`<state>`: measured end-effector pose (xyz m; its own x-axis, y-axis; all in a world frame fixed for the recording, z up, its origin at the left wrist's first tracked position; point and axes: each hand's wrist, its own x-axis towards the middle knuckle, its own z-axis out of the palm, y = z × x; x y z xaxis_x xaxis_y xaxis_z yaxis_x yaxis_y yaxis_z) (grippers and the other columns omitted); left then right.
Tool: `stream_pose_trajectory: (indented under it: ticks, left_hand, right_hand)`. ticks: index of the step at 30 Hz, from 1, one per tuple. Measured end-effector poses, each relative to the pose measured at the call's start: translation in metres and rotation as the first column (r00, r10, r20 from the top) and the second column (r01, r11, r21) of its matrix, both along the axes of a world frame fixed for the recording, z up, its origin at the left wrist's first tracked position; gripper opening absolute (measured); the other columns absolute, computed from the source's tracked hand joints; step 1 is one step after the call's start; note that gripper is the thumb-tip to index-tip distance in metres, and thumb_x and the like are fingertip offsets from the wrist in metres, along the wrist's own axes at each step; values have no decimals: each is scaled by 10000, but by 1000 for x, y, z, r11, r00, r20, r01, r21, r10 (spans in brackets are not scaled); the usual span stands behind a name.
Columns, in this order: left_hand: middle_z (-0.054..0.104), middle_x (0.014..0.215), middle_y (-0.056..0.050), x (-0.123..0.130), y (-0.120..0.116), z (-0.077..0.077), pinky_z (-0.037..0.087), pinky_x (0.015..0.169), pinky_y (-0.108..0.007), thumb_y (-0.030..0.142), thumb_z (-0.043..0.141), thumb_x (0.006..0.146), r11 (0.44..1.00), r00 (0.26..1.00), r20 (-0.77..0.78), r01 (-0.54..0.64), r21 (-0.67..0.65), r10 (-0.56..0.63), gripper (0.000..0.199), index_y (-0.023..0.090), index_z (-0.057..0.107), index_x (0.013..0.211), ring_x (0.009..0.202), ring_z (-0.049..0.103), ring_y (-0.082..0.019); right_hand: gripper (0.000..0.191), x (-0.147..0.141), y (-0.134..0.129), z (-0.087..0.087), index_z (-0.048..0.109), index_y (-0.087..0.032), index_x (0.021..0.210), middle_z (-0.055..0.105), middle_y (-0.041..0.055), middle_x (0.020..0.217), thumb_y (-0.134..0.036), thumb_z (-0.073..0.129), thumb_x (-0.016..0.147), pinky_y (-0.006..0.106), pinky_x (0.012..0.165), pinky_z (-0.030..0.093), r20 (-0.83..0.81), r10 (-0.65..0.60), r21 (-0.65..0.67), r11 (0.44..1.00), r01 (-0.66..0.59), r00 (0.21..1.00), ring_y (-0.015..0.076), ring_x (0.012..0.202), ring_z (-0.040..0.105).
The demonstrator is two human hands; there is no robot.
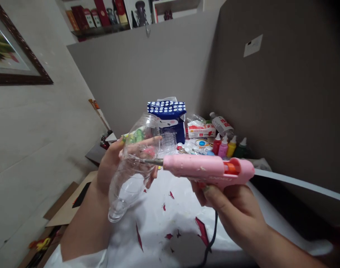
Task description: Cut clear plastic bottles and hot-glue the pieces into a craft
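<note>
My left hand (110,158) is wrapped around a clear plastic bottle piece (127,186), bent at its middle as if two parts meet at an angle. Fingers show through the clear wall, and its threaded neck points up. In my right hand (231,204) is a pink hot glue gun (197,166), held level by its handle. The metal nozzle points left and touches or nearly touches the bend of the plastic. A long white glue stick (298,184) sticks out of the gun's back. A dark cord (211,242) hangs below it.
Red scraps (202,230) lie scattered on the white tabletop (150,223). Behind stand a blue polka-dot bag (167,108), a tissue pack (202,129), a lying bottle (221,124) and several paint bottles (222,147). Cardboard (72,204) leans at left.
</note>
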<state>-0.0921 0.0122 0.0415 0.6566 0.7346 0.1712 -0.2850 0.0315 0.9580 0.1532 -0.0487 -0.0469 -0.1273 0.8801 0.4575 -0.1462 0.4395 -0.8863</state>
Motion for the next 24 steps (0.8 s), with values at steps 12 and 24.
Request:
stream_pose_trajectory:
  ticks: [12,24]
  left_hand:
    - [710,766,-140,-12,0,4,502,578,-346,658,438,833,994,994,-26,-104,-45,103,863,58,380,1451,644,661,-254]
    - [741,816,-168,6,2,-13,462,606,-351,660,358,882,989,979,-180,71,-126,-93,895,108,114,1543,610,675,-270]
  right_hand:
    - [525,13,47,-33,486,-216,602,576,32,543,-596,360,943,305,567,380,764,104,-273,947,172,637,197,550,556]
    - [365,15,16,28,567,-288,1228,620,63,1227,-398,628,885,345,862,491,534,-170,172,981,90,828,232,1091,589]
